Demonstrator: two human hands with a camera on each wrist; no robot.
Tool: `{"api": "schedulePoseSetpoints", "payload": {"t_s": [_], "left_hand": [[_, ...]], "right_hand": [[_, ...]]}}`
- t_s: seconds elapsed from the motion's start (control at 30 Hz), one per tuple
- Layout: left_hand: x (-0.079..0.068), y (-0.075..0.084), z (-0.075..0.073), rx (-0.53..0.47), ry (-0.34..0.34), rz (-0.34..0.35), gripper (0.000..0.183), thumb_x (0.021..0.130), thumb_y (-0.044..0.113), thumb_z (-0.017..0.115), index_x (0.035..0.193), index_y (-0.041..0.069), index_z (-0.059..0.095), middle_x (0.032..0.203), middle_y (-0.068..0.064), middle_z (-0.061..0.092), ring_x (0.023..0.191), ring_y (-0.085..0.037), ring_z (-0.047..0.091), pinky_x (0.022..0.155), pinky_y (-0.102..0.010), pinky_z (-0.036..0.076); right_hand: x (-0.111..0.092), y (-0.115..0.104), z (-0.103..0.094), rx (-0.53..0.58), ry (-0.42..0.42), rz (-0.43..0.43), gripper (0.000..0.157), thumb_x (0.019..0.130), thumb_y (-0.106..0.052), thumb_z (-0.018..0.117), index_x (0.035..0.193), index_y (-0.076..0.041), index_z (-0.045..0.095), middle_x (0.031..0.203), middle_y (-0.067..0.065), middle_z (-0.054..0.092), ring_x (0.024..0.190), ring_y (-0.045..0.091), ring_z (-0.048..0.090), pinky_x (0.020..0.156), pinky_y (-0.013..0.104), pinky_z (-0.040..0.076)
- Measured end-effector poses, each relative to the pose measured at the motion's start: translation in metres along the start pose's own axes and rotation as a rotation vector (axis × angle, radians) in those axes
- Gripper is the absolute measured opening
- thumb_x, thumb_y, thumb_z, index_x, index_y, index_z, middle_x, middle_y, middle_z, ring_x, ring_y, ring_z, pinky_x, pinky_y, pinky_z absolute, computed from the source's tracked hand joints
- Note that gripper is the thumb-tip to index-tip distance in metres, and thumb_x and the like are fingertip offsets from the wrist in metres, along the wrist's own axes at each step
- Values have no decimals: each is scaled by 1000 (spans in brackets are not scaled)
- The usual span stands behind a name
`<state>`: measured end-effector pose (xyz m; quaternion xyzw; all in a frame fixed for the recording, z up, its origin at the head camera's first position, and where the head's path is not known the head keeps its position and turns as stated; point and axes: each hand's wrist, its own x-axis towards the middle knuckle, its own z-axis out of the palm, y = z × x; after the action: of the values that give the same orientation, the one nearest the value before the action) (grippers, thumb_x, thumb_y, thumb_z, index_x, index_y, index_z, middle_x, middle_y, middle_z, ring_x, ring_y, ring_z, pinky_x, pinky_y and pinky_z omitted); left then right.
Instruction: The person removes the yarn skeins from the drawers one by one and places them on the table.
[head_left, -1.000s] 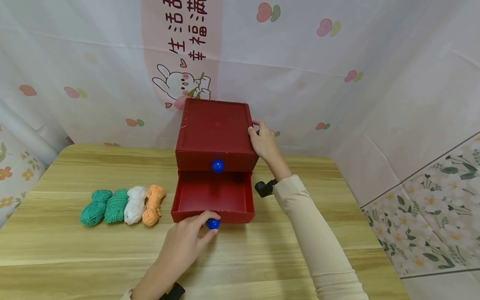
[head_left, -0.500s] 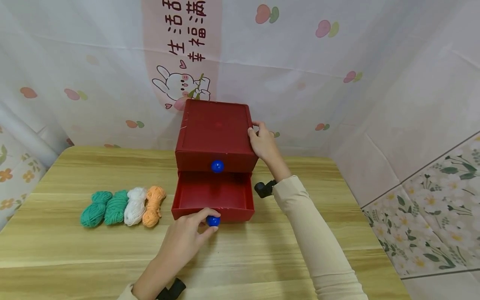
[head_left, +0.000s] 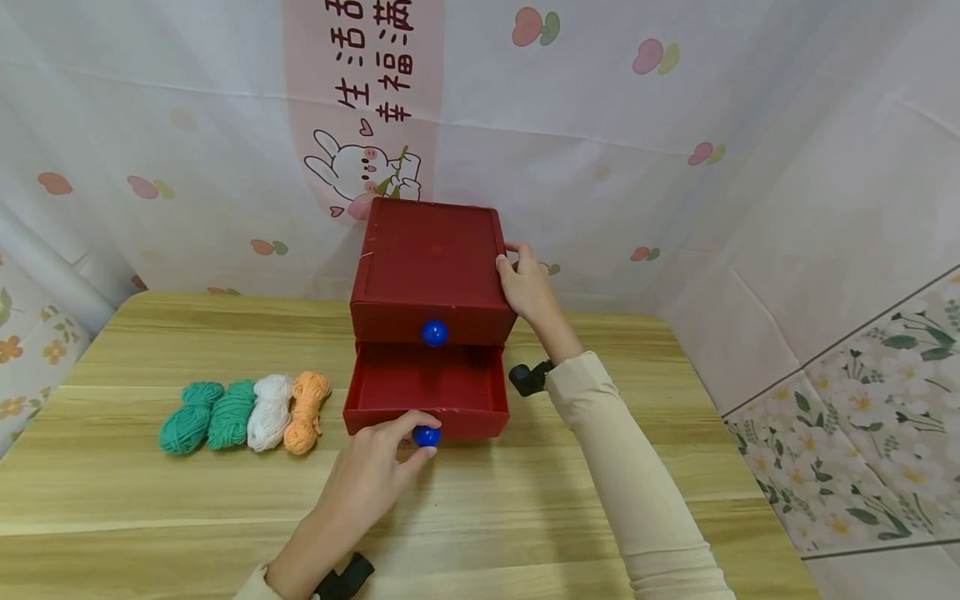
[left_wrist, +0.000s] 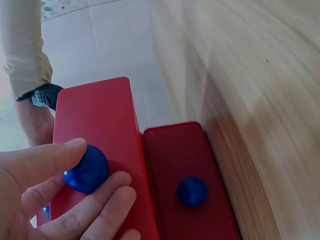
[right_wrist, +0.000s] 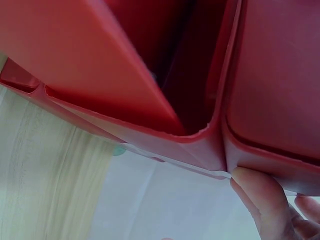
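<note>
A red cabinet [head_left: 435,250] stands on the table, its upper drawer closed, with a blue round knob [head_left: 435,333] on the front. Below it, a red drawer [head_left: 427,392] is pulled out, and no contents show in the visible part. My left hand [head_left: 363,471] pinches that drawer's blue knob [left_wrist: 87,170] between thumb and fingers. In the left wrist view, another closed drawer front [left_wrist: 175,150] with a blue knob [left_wrist: 192,191] sits beneath it, near the tabletop. My right hand [head_left: 527,287] rests against the cabinet's right side; in the right wrist view its thumb [right_wrist: 260,190] touches the side.
Left of the cabinet lie yarn skeins in a row: two green skeins [head_left: 232,414], a white skein [head_left: 271,412] and an orange skein [head_left: 306,413]. A printed curtain [head_left: 225,167] hangs close behind the cabinet. The wooden table [head_left: 187,508] extends to both sides.
The pulled-out drawer has slid slightly inward, away from me, with my left hand moving along on its knob. My right hand and the yarn skeins stay where they were.
</note>
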<state>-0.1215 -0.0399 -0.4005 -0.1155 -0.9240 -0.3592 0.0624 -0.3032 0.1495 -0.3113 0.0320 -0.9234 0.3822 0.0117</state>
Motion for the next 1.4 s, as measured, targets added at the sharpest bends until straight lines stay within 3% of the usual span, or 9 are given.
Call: {"api": "schedulePoseSetpoints", "payload": {"t_s": [0.43, 0.9, 1.4], "left_hand": [[27, -8, 3, -18, 17, 23, 25, 78, 17, 75, 100, 23, 65, 77, 4, 68, 57, -3, 49, 45, -20, 33], [52, -17, 5, -56, 35, 45, 23, 83, 17, 71, 105, 21, 65, 79, 1, 69, 66, -9, 60, 50, -22, 41], [75, -22, 6, -69, 34, 42, 24, 83, 15, 70, 107, 17, 64, 78, -4, 67, 59, -11, 55, 46, -24, 39]], "right_hand": [[-2, -1, -1, 13, -7, 10, 48, 101, -33, 33, 144, -13, 29, 113, 16, 57, 96, 28, 57, 80, 41, 50], [-2, -2, -1, 19, -9, 7, 49, 101, -33, 33, 144, -12, 28, 111, 15, 57, 94, 27, 59, 78, 40, 50], [0, 0, 0, -3, -5, 13, 49, 101, -34, 32, 145, -13, 28, 111, 15, 56, 95, 27, 57, 79, 40, 48]]}}
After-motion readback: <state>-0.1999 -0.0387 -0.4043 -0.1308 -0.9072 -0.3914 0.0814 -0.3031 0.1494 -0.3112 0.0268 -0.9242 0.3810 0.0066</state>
